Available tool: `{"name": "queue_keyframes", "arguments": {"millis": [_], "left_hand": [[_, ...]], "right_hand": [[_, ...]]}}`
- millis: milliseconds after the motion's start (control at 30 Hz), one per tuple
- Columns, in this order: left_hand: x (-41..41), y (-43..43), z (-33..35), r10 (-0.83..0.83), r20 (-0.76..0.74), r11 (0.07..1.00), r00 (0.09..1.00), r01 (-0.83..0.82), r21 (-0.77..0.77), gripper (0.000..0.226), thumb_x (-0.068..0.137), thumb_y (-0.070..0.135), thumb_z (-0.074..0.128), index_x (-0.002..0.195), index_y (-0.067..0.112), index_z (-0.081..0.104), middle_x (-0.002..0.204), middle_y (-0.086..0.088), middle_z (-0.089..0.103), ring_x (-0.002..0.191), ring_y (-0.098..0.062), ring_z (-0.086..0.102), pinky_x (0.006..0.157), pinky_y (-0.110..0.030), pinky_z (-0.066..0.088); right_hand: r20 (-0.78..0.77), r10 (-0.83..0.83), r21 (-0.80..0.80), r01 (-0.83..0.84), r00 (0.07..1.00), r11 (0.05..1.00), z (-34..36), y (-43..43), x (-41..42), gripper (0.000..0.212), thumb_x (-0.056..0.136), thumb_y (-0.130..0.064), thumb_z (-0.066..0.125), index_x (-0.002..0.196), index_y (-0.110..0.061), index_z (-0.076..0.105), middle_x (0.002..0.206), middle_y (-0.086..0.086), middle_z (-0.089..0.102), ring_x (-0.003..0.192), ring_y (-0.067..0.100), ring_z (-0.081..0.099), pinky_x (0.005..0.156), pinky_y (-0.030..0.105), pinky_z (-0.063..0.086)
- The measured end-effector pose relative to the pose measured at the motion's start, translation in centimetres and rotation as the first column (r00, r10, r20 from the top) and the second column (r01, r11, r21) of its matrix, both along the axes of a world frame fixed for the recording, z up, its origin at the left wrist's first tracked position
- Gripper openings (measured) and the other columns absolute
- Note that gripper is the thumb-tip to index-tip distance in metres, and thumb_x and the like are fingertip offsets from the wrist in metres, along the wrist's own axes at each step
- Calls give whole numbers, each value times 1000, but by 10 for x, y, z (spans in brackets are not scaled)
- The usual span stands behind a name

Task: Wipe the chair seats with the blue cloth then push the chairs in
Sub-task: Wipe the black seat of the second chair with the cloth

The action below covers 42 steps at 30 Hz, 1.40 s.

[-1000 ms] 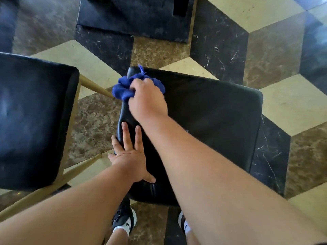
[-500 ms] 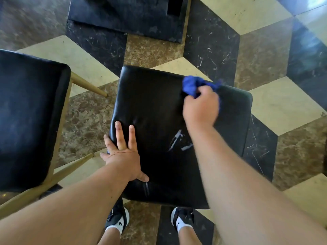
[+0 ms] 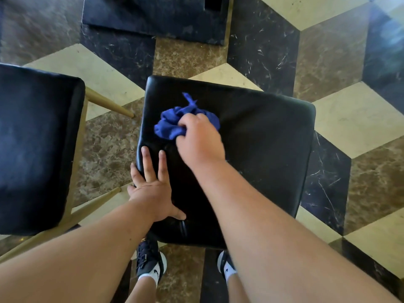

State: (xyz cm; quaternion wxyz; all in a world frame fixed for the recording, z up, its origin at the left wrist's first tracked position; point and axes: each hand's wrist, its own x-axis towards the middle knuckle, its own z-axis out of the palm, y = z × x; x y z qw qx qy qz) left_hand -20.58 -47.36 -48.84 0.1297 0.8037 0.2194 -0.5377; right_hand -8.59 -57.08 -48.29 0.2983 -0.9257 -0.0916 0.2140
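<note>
A black padded chair seat (image 3: 262, 149) fills the middle of the view. My right hand (image 3: 200, 143) presses a bunched blue cloth (image 3: 172, 122) onto the seat's left-centre part and grips it. My left hand (image 3: 153, 189) lies flat with fingers spread on the seat's near-left edge, holding nothing. A second black chair seat (image 3: 37, 149) stands to the left on light wooden legs (image 3: 109, 103).
The floor is marble tile in a cube pattern of cream, brown and black (image 3: 360, 119). A dark flat base (image 3: 153, 16) lies on the floor beyond the chair. My two shoes (image 3: 150, 263) stand just under the seat's near edge.
My right hand swept the cloth from the seat's far-left corner to the far right, then back to left of centre. My left hand stayed planted on the near-left edge.
</note>
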Motion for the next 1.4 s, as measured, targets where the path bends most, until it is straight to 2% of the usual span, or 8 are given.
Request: {"name": "queue_keyframes", "arguments": {"millis": [233, 400, 600, 733, 800, 900, 1233, 1400], "left_hand": [[-1, 1, 2, -25, 32, 1000, 999, 26, -12, 187, 41, 72, 98, 116, 37, -70, 127, -6, -78, 152, -54, -30, 123, -67, 21], [6, -4, 10, -28, -51, 1000, 998, 28, 7, 186, 45, 73, 97, 108, 32, -73, 123, -11, -79, 152, -54, -31, 124, -68, 21], [2, -4, 11, 85, 28, 996, 996, -85, 9, 184, 50, 68, 98, 108, 34, -73, 124, -10, -79, 155, -52, -24, 123, -66, 24], [0, 2, 3, 53, 73, 998, 996, -52, -24, 114, 101, 34, 66, 137, 51, -40, 166, -15, -43, 161, -45, -11, 127, -60, 17], [3, -1, 5, 60, -22, 998, 998, -59, 18, 133, 89, 54, 71, 147, 35, -47, 142, -14, -68, 155, -51, -27, 126, -64, 20], [9, -6, 15, -3, -76, 1000, 997, 5, 17, 182, 48, 73, 95, 116, 34, -69, 119, -9, -81, 153, -54, -28, 121, -66, 25], [12, -10, 27, -61, -100, 998, 993, 64, 30, 184, 48, 75, 95, 107, 29, -73, 120, -12, -80, 153, -54, -28, 123, -66, 27], [11, -9, 27, -42, -97, 998, 994, 45, 36, 186, 44, 74, 97, 105, 31, -74, 121, -10, -80, 153, -53, -28, 123, -67, 26]], "right_hand": [[119, -403, -188, 419, 907, 888, 6, -161, 44, 23, 88, -23, 66, 110, -18, 71, 108, 8, 71, 104, 31, 63, 88, 38, 49], [122, -644, -147, 655, 755, 741, 3, -150, 38, 23, 89, -19, 65, 111, -14, 69, 107, 9, 70, 105, 33, 63, 87, 36, 47], [-39, -368, -36, 367, 929, 930, 6, -8, -15, 24, 86, -19, 65, 108, -15, 72, 111, 15, 70, 112, 37, 59, 94, 39, 37], [-229, -43, 79, 63, 972, 995, 9, 42, -48, 25, 92, -19, 64, 116, -19, 68, 123, 10, 61, 115, 33, 57, 86, 44, 48], [-216, -1, 70, 17, 976, 997, 7, 29, -42, 24, 91, -18, 63, 114, -23, 68, 123, 6, 61, 115, 31, 58, 85, 45, 52], [-134, -4, 3, 5, 991, 1000, 5, -15, -28, 22, 89, -21, 62, 108, -25, 70, 121, 6, 66, 114, 32, 62, 87, 43, 54], [71, -479, -222, 482, 875, 848, 6, -205, 15, 21, 90, -20, 65, 110, -15, 68, 101, 1, 68, 102, 29, 63, 80, 29, 37], [56, -331, -166, 336, 942, 927, 5, -129, -29, 21, 85, -14, 68, 105, -9, 70, 105, 18, 73, 105, 40, 63, 88, 44, 45]]}}
